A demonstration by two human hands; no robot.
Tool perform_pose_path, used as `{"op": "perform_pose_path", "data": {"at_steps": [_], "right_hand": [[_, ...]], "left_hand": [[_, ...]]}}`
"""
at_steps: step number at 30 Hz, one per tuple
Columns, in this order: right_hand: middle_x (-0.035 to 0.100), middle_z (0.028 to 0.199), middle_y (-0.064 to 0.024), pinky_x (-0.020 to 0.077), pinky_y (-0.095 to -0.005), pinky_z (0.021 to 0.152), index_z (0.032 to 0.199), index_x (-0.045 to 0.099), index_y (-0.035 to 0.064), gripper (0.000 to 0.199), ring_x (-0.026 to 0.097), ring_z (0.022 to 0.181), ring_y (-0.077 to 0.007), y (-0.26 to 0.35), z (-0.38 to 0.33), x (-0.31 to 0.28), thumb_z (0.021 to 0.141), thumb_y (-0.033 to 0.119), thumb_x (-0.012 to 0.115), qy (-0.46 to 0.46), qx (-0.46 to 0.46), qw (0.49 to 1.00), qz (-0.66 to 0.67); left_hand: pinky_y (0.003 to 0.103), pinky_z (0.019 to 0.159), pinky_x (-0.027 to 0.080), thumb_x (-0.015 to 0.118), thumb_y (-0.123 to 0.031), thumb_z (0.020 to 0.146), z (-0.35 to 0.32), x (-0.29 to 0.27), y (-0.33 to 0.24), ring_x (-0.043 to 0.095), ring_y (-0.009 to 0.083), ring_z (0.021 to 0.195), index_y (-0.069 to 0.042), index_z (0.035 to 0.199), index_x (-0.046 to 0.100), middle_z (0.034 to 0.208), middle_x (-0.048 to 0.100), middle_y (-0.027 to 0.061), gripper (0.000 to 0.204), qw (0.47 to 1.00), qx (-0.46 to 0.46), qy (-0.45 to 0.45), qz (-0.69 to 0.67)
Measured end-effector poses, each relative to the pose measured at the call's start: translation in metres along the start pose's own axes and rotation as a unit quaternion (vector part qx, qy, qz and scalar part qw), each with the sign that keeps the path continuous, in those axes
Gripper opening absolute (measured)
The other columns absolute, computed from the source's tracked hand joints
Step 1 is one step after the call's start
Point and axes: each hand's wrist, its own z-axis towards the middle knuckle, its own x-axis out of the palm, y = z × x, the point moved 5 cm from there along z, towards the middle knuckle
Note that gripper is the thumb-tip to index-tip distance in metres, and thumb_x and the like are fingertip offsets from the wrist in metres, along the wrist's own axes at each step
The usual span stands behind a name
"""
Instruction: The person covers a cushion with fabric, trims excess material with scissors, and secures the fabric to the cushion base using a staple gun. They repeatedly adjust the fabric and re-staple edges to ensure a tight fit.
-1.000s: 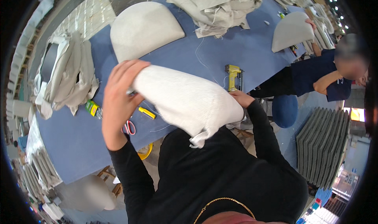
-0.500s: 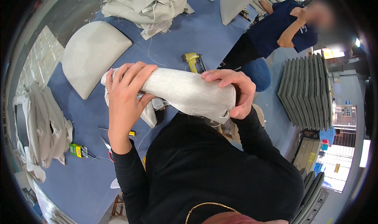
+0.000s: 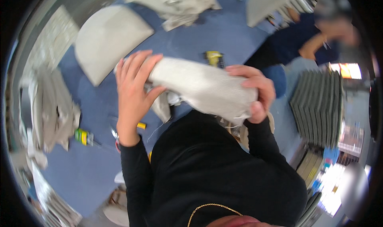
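Between my hands is a cushion panel (image 3: 199, 81) covered in light beige fabric, its long side facing up, raised over the table's near edge. My left hand (image 3: 133, 83) is wrapped over its left end, fingers on top and thumb tucked under. Around the right end curls my right hand (image 3: 255, 89), fingers over the top and thumb below. Loose fabric and threads hang from its lower right corner, and its underside is mostly hidden. Just beyond it lies a yellow staple gun (image 3: 214, 58). The picture is slightly blurred by motion.
On the blue table (image 3: 103, 167) are a half-round beige cushion (image 3: 109, 39), a fabric pile (image 3: 175, 3), folded covers (image 3: 52, 107), scissors (image 3: 115, 133) and a green-yellow package (image 3: 83, 136). A co-worker (image 3: 295, 39) stands at the far right, near stacked grey panels (image 3: 319, 107).
The view has shifted, so the table things appear moved. Both hands keep hold of the cushion panel, which is tilted slightly more, right end lower.
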Motion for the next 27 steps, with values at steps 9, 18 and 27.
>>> {"op": "perform_pose_path", "data": {"at_steps": [9,18,27], "right_hand": [[0.053,0.149,-0.0385,0.0487,-0.0661,0.115,0.138,0.057,0.0103,0.051,0.056,0.138,-0.0530,-0.051,0.013,-0.025,0.110,0.048,0.039,-0.115,0.080,0.990,0.023],[0.070,0.135,-0.0198,0.0520,-0.0430,0.114,0.132,0.066,-0.0036,0.046,0.067,0.128,-0.0314,-0.087,0.101,-0.004,0.104,0.025,0.043,-0.116,0.129,0.954,-0.245],[0.071,0.131,-0.0168,0.0498,-0.0401,0.112,0.135,0.068,-0.0036,0.053,0.067,0.124,-0.0292,-0.077,0.114,0.017,0.105,0.030,0.039,-0.106,0.136,0.965,-0.197]], "left_hand": [[0.046,0.101,0.057,0.078,-0.042,0.095,-0.276,-0.012,0.222,0.074,0.0379,0.116,-0.006,0.125,0.077,0.124,0.078,0.0188,0.046,0.845,-0.525,-0.095,0.031],[0.049,0.097,0.056,0.078,-0.030,0.091,-0.501,0.031,0.166,0.070,0.0384,0.110,-0.013,0.125,0.075,0.106,0.075,0.0139,0.038,0.761,-0.626,-0.082,0.149],[0.049,0.100,0.052,0.072,-0.029,0.098,-0.486,-0.006,0.212,0.064,0.0387,0.119,-0.016,0.120,0.073,0.127,0.069,0.0126,0.025,0.687,-0.609,-0.240,0.316]]}}
